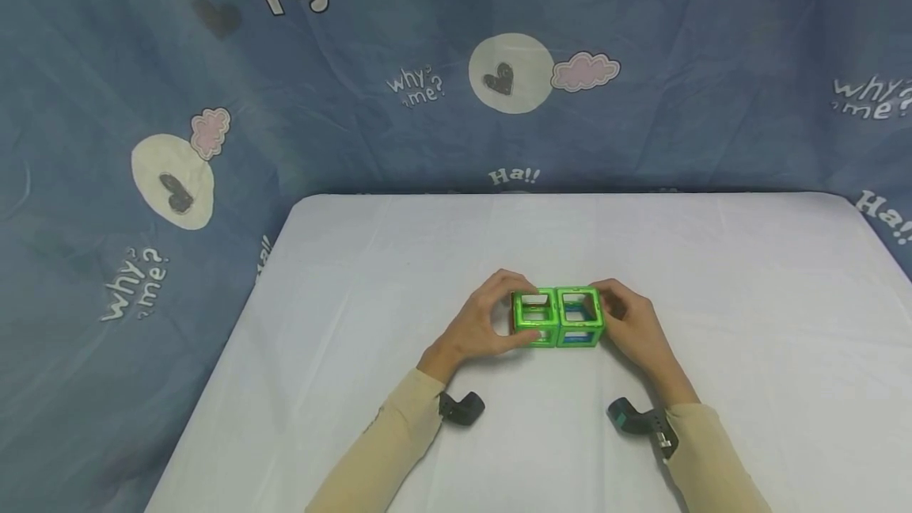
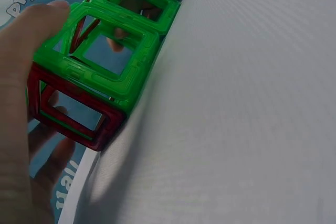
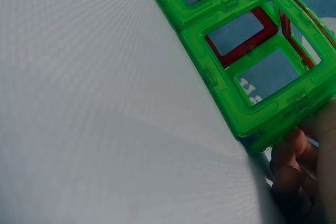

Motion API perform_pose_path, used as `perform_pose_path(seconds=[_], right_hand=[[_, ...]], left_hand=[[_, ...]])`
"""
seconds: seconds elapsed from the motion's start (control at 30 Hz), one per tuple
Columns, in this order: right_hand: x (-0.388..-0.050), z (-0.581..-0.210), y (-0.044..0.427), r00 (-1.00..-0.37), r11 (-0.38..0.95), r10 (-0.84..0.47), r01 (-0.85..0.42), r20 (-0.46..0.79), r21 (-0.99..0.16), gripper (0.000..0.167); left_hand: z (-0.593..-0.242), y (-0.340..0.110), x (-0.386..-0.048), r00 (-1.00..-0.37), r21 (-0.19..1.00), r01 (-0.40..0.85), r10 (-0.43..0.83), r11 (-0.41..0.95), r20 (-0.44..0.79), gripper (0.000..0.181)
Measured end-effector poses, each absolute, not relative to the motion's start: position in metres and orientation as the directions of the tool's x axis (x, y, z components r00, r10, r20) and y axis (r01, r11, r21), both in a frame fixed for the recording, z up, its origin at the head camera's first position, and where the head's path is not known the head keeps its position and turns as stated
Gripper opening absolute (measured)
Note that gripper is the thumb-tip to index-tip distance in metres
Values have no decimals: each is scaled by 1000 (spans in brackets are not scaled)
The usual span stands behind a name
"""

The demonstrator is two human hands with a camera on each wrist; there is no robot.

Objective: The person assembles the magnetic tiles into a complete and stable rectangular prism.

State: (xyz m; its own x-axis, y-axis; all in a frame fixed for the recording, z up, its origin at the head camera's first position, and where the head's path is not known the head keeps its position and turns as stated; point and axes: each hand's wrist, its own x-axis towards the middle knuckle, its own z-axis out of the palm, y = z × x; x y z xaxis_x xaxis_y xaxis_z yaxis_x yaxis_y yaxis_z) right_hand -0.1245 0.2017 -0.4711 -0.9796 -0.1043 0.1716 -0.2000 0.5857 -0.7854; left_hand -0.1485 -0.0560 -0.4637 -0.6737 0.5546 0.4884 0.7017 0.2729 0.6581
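Two open-framed cubes of magnetic tiles stand side by side on the white table. The left cube [image 1: 537,324] has green frames and a red square tile [image 2: 113,128] on its outer end. The right cube [image 1: 580,324] shows green frames on its top and front, with blue visible through them. My left hand [image 1: 479,326] grips the left cube, thumb at the front and fingers reaching round the back. At the right end, my right hand [image 1: 638,332] holds the other cube with curled fingers, partly hidden behind it in the right wrist view.
White cloth covers the table [image 1: 399,260], whose far edge meets a blue printed curtain [image 1: 399,141]. A black wrist camera [image 1: 463,408] sits by the left sleeve, and another black camera [image 1: 630,416] by the right sleeve.
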Motion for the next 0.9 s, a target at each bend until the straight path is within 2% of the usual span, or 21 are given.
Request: perform_pose_path(seconds=[0.33,0.53,0.7,0.9], right_hand=[[-127,-469,200,-982,599,-83,-184,168,-779,21],[-123,-470,201,-988,613,-71,-152,137,-775,18],[-126,-469,202,-985,617,-60,-166,164,-769,18],[-131,-467,199,-987,598,-23,-139,157,-789,20]], left_hand=[[-462,-57,-147,-723,693,623,605,363,334,73],[-464,-57,-145,-762,677,599,565,429,317,82],[-465,-55,-147,-801,653,572,512,496,311,84],[-466,-55,-150,-886,694,435,410,574,216,84]])
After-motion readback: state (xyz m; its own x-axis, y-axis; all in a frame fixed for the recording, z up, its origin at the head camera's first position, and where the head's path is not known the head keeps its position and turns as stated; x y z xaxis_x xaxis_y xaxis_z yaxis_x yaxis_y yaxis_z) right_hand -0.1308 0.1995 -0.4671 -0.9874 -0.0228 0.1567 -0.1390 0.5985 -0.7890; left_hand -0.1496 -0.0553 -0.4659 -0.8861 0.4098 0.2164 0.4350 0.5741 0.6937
